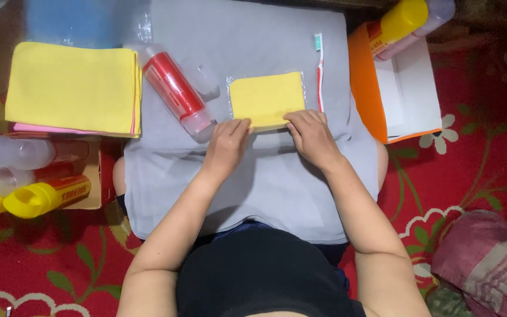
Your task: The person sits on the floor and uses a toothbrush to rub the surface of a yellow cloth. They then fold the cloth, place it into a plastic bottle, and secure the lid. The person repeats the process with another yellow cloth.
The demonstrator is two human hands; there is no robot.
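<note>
Seen from above, looking down over a seated person's lap on a red floral carpet (476, 158). Spread across the lap as a work surface: a grey cloth (265, 182). Near the far middle of the grey cloth, a small folded yellow cloth (267, 98) lying flat, partly inside a clear plastic sleeve whose edge shows around it.

Left hand (227, 142) resting on the near left corner of the small yellow cloth, fingers curled and pressing down on it. Right hand (311, 134) on the near right corner, fingertips pinching or pressing the edge; not clear whether either hand truly grips or only holds it flat.

Just right of the small cloth, a toothbrush (319, 70) with a red handle and green head, lying lengthwise. Just left, a clear tube with a red insert (174, 88), lying at a slant on the far left part of the grey cloth.

Off the left edge, a stack of larger folded yellow cloths (71, 88) with a pink one beneath. Below it, more clear and yellow tubes (30, 182) heaped in a box. Off the right edge, an open orange and white box (403, 94) with a yellow tube (403, 20) on its far end.

Judged from this: one cloth folded and mostly sleeved, toothbrush and tube alongside not yet gathered, many cloths and tubes untouched.
</note>
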